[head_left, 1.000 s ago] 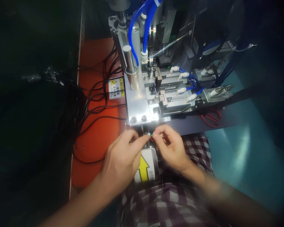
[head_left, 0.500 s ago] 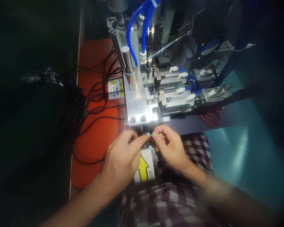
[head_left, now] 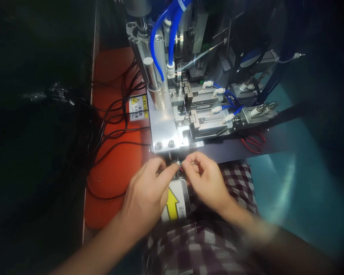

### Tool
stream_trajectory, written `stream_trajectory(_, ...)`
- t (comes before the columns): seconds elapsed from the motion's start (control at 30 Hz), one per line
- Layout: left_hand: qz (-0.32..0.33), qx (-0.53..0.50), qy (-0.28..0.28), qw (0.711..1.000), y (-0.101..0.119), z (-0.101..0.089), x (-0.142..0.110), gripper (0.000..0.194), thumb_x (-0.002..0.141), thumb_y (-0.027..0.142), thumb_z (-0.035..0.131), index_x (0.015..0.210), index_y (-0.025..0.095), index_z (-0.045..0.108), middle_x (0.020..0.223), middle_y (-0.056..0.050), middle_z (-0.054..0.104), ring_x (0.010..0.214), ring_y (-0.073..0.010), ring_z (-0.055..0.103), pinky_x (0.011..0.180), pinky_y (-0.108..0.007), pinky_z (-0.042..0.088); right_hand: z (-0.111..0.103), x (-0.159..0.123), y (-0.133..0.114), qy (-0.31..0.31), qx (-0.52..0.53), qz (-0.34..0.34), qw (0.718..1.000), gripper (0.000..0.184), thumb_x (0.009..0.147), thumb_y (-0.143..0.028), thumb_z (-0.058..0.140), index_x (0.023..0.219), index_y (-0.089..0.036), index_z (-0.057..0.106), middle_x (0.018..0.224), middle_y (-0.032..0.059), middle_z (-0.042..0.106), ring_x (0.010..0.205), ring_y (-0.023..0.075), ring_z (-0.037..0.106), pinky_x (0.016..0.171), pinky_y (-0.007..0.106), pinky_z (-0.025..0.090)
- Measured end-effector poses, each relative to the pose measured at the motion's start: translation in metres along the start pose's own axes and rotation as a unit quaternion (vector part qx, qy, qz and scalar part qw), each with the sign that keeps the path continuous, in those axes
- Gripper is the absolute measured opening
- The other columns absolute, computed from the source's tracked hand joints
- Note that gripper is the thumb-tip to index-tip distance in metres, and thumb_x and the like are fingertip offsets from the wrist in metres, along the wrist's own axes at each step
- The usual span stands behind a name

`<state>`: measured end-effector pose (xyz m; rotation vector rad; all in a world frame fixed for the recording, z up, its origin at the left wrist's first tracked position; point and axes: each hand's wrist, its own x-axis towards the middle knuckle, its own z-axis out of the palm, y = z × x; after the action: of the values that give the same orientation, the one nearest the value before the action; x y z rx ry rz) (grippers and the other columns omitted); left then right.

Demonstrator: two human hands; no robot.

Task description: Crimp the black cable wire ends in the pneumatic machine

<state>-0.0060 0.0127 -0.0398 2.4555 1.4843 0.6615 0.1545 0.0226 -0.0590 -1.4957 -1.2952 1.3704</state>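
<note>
My left hand (head_left: 146, 193) and my right hand (head_left: 205, 179) meet just in front of the machine's metal plate (head_left: 163, 128). Both pinch the same tiny part with thin coloured wires (head_left: 180, 165), held between their fingertips. Below the hands sits a motor with a white label and a yellow arrow (head_left: 174, 202). My checked shirt (head_left: 200, 236) fills the bottom of the view.
A metal fixture with blue air hoses (head_left: 160, 34), white fittings and pneumatic cylinders (head_left: 212, 114) stands behind the hands. Black cables (head_left: 114, 126) run over an orange surface (head_left: 114, 172) at left, near a yellow warning label (head_left: 138, 107). Red wires (head_left: 253, 141) lie at right by a teal surface (head_left: 289, 183).
The view has drifted slightly, so everything sits a little to the left. Both hands keep their pinch on the small wired part with hardly any movement.
</note>
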Motion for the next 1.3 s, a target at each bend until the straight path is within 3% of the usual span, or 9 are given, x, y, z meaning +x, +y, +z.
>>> stream_trajectory(0.1, 0.000, -0.001, 0.006, 1.000, -0.001, 0.001, 0.000, 0.030, 0.085, 0.006, 0.046, 0.103, 0.014, 0.068, 0.081, -0.006, 0.055, 0.070, -0.0149, 0.056, 0.056, -0.024, 0.049, 0.001, -0.001, 0.001, 0.035, -0.023, -0.028, 0.999, 0.014, 0.085, -0.025, 0.057, 0.073, -0.019, 0.051, 0.058, -0.0038, 0.052, 0.048, 0.0098, 0.049, 0.045, 0.022, 0.037)
stream_trajectory(0.27, -0.003, -0.017, 0.009, 1.000, -0.001, 0.001, -0.001, 0.030, 0.084, 0.005, 0.048, 0.104, 0.015, 0.067, 0.083, -0.006, 0.054, 0.070, -0.0140, 0.055, 0.056, -0.023, 0.049, -0.005, 0.001, 0.001, -0.042, 0.090, 0.053, 0.994, 0.015, 0.086, -0.032, 0.056, 0.080, -0.019, 0.054, 0.052, -0.0058, 0.050, 0.043, 0.0100, 0.049, 0.044, 0.022, 0.040)
stream_trajectory(0.5, -0.003, -0.017, 0.011, 1.000, -0.001, 0.001, -0.001, 0.029, 0.084, 0.005, 0.048, 0.104, 0.015, 0.067, 0.081, -0.006, 0.054, 0.070, -0.0144, 0.055, 0.056, -0.023, 0.049, -0.002, 0.004, 0.000, 0.002, 0.072, 0.018, 0.997, 0.013, 0.081, -0.028, 0.061, 0.075, -0.018, 0.057, 0.054, -0.0056, 0.046, 0.042, 0.0077, 0.037, 0.039, 0.021, 0.027)
stream_trajectory(0.77, -0.004, -0.022, 0.015, 1.000, -0.001, 0.002, -0.001, 0.029, 0.084, 0.004, 0.047, 0.102, 0.012, 0.068, 0.081, -0.007, 0.055, 0.070, -0.0154, 0.056, 0.056, -0.025, 0.049, 0.003, 0.002, 0.005, 0.021, 0.026, -0.048, 0.998, 0.011, 0.087, -0.024, 0.054, 0.078, -0.019, 0.055, 0.065, -0.0021, 0.052, 0.054, 0.0108, 0.046, 0.049, 0.023, 0.038)
stream_trajectory(1.03, -0.001, -0.019, 0.019, 1.000, -0.001, 0.002, 0.000, 0.029, 0.085, 0.005, 0.047, 0.102, 0.015, 0.067, 0.081, -0.005, 0.055, 0.070, -0.0143, 0.056, 0.057, -0.023, 0.050, 0.003, 0.002, -0.005, 0.018, 0.032, 0.020, 0.999, 0.015, 0.085, -0.029, 0.055, 0.074, -0.018, 0.055, 0.059, -0.0042, 0.047, 0.049, 0.0097, 0.039, 0.044, 0.022, 0.032)
stream_trajectory(1.23, -0.003, -0.022, 0.019, 1.000, -0.001, 0.002, -0.001, 0.029, 0.085, 0.004, 0.047, 0.102, 0.014, 0.068, 0.080, -0.006, 0.055, 0.070, -0.0147, 0.056, 0.057, -0.024, 0.050, 0.004, 0.003, -0.003, 0.023, 0.037, 0.014, 0.999, 0.013, 0.084, -0.027, 0.056, 0.075, -0.019, 0.054, 0.061, -0.0033, 0.049, 0.053, 0.0102, 0.043, 0.046, 0.022, 0.034)
stream_trajectory(1.3, -0.002, -0.023, 0.019, 1.000, 0.000, 0.002, 0.000, 0.029, 0.084, 0.004, 0.047, 0.101, 0.013, 0.068, 0.080, -0.006, 0.055, 0.070, -0.0151, 0.056, 0.058, -0.025, 0.051, 0.006, 0.004, -0.004, 0.016, 0.069, 0.045, 0.997, 0.014, 0.083, -0.028, 0.056, 0.073, -0.018, 0.053, 0.058, -0.0050, 0.046, 0.048, 0.0087, 0.039, 0.043, 0.021, 0.031)
